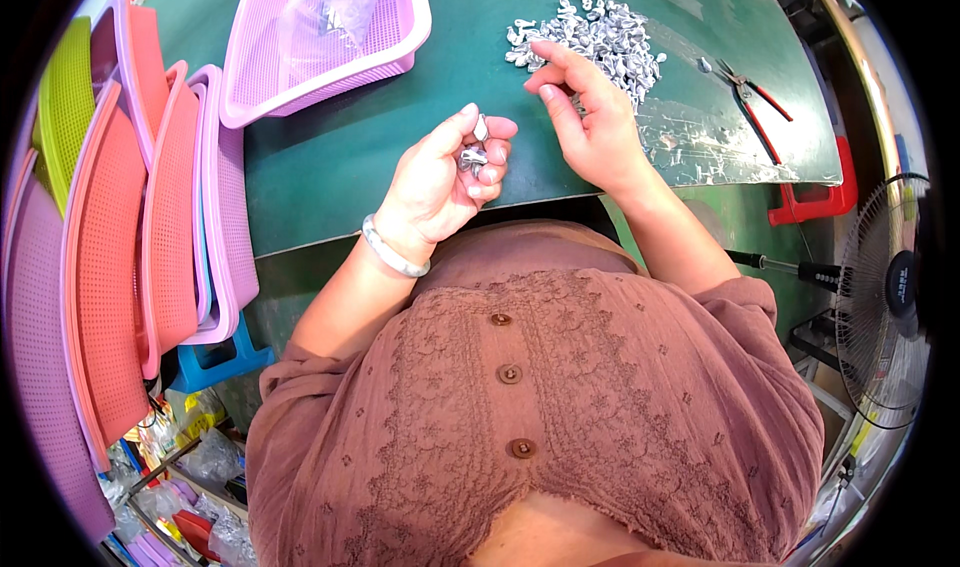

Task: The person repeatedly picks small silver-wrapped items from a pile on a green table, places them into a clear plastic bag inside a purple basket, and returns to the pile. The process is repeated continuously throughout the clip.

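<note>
Beyond the hands [428, 182] [605, 132], a purple basket [256, 59] holds a bag [325, 22].

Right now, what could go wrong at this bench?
1. Left hand cups a few small metal pieces; one could slip out and drop, since the hand is near the table edge.
2. Right hand is beside the loose pile; a brush might scatter it.
3. Pliers lie with handles toward the edge; a forearm could knock them off.
</note>
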A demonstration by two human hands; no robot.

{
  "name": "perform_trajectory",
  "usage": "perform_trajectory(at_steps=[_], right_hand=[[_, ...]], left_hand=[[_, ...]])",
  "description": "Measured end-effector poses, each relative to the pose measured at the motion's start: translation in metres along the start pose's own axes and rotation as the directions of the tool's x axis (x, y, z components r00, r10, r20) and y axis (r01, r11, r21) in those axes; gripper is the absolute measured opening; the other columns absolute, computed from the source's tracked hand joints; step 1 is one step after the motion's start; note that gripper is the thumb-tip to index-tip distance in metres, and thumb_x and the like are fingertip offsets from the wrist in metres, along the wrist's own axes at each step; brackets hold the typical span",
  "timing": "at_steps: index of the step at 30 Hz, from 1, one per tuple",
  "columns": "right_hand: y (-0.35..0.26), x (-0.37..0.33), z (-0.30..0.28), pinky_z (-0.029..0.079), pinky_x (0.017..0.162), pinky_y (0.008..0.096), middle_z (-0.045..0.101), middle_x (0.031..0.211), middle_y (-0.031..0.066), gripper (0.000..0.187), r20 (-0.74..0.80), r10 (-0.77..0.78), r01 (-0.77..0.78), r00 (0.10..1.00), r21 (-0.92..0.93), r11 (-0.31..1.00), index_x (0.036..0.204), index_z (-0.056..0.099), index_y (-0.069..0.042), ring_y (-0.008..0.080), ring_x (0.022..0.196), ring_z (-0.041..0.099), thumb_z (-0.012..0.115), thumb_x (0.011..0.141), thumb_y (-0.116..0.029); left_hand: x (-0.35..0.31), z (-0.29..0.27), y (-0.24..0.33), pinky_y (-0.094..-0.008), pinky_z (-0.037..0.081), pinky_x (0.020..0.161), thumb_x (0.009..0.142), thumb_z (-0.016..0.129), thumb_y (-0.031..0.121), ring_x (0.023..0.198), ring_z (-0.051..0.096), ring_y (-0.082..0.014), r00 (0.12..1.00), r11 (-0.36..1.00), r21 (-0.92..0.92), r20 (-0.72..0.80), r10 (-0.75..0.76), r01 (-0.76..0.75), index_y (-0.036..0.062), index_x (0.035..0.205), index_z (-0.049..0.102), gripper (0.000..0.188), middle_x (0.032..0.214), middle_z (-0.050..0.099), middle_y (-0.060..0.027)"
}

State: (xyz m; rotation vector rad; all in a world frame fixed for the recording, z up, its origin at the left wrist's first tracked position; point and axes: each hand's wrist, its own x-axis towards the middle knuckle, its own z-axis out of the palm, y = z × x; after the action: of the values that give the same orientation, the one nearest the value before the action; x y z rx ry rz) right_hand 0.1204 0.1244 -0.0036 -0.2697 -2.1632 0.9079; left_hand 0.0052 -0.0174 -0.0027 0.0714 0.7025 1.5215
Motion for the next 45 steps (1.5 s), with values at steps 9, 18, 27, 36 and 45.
perform_trajectory(at_steps=[9, 18, 27, 36, 45], right_hand=[[0.007, 0.002, -0.009, 0.041, 0.076, 0.0340, 0.061, 0.086, 0.0039, 0.043, 0.079, -0.053, 0.076, 0.995, -0.331, 0.941, 0.114, 0.049, -0.006, 0.0227, 0.084, 0.053, 0.056, 0.072, 0.001], [0.006, -0.001, -0.011, 0.036, 0.079, 0.0355, 0.061, 0.083, 0.0013, 0.044, 0.198, -0.047, 0.104, 0.979, -0.288, 0.952, 0.111, 0.051, -0.011, 0.0209, 0.084, 0.051, 0.060, 0.069, -0.002], [0.002, 0.003, -0.005, 0.034, 0.081, 0.0371, 0.060, 0.078, 0.0029, 0.039, 0.179, -0.109, 0.174, 0.978, -0.401, 0.899, 0.107, 0.055, -0.009, 0.0211, 0.084, 0.052, 0.062, 0.069, -0.007], [-0.002, 0.003, -0.004, 0.039, 0.080, 0.0345, 0.063, 0.079, 0.0019, 0.039, 0.143, -0.057, 0.080, 0.988, -0.162, 0.984, 0.109, 0.055, -0.010, 0.0202, 0.083, 0.053, 0.062, 0.071, -0.005], [-0.012, -0.002, -0.001, 0.047, 0.068, 0.0281, 0.063, 0.080, 0.0037, 0.047, 0.047, -0.118, 0.109, 0.992, 0.162, 0.981, 0.114, 0.052, -0.009, 0.0182, 0.072, 0.060, 0.063, 0.070, 0.001]], left_hand=[[-0.001, 0.002, 0.000, -0.0184, 0.036, 0.046, 0.091, 0.042, 0.030, 0.056, 0.042, -0.0092, 0.999, 1.000, -0.022, -0.037, 0.005, -0.005, -0.0015, 0.094, 0.054, 0.034, 0.072, 0.049, -0.0043], [0.001, -0.004, 0.000, -0.0207, 0.042, 0.051, 0.089, 0.044, 0.026, 0.062, 0.049, -0.0122, 0.999, 0.996, -0.081, -0.020, 0.036, -0.037, -0.0026, 0.097, 0.054, 0.031, 0.077, 0.053, -0.0067], [0.002, -0.005, 0.000, -0.0268, 0.048, 0.059, 0.086, 0.045, 0.020, 0.069, 0.055, -0.0186, 0.993, 0.993, -0.055, -0.054, 0.105, -0.108, -0.0052, 0.096, 0.054, 0.028, 0.081, 0.056, -0.0108], [-0.002, -0.001, 0.000, -0.0238, 0.044, 0.054, 0.088, 0.046, 0.017, 0.065, 0.051, -0.0142, 0.977, 0.981, 0.111, -0.129, 0.172, -0.158, -0.0025, 0.093, 0.056, 0.022, 0.076, 0.054, -0.0065], [-0.010, 0.016, 0.000, -0.0195, 0.036, 0.047, 0.087, 0.050, 0.017, 0.057, 0.046, -0.0087, 0.978, 0.954, 0.261, -0.107, 0.178, -0.145, 0.0011, 0.089, 0.057, 0.018, 0.068, 0.051, -0.0013]])
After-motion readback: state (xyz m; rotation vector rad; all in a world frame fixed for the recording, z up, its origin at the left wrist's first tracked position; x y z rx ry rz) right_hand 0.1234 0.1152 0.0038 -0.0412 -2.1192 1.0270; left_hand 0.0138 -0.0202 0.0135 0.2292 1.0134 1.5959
